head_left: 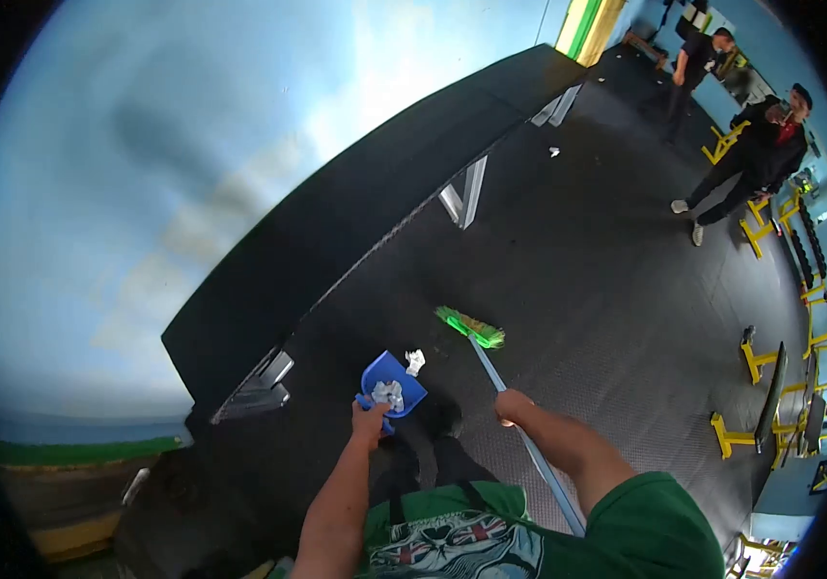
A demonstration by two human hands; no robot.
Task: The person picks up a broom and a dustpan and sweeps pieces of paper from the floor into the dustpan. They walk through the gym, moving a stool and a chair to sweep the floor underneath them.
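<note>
My left hand [368,421] is closed around the handle of a blue dustpan [409,396], held low in front of my legs. Crumpled whitish paper [387,394] lies inside the pan. Another crumpled white paper [415,362] is at the pan's far right edge; whether it touches the rim I cannot tell. With fingers wrapped round its pale blue stick, my right hand [513,407] grips a broom [489,365]. The green broom head [471,329] is on the dark floor, ahead and to the right of the dustpan, apart from the paper.
A long black bench [375,193] on metal legs runs along the blue wall at left. One person [756,159] stands at the right, another person [698,68] farther back. Yellow-framed gym equipment [746,434] lines the right side. A white scrap [554,152] lies on the far floor.
</note>
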